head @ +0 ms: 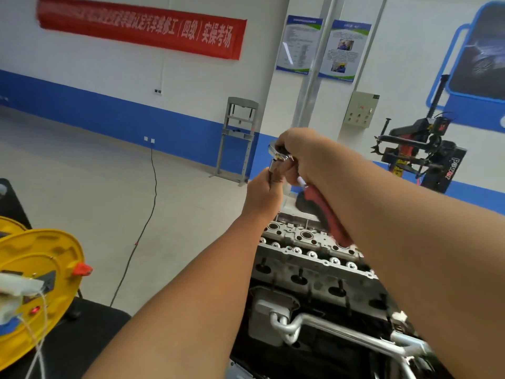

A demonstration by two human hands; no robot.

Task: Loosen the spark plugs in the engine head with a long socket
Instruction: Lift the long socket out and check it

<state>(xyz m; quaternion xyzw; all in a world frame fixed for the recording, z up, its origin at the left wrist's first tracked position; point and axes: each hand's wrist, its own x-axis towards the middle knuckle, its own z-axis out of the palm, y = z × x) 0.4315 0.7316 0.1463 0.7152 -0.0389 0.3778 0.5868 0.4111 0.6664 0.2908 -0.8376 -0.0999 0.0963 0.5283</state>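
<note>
Right hand (303, 151) clenched round the head end of a ratchet (325, 214), red handle trailing down along the forearm toward the engine head (306, 242). Left hand (262, 195) pinching a silvery socket (274, 166) from below, right at the ratchet's drive. Both held up in the air, well above the engine head; no tool in any plug well yet. Probably fitting socket to drive. Best done by lining the square up straight, pushing until seated, then tugging once to check before lowering. Plug wells (307, 236) in a row along the top of the engine head, open and facing up; whether plugs sit inside cannot be told. Plenty of free air above and to the left over bare floor (109, 173). Yellow cable reel (41, 277) low at the left, well apart. Pipes (341, 332) at the near edge of the engine, below the forearms, worth minding on the way down.
</note>
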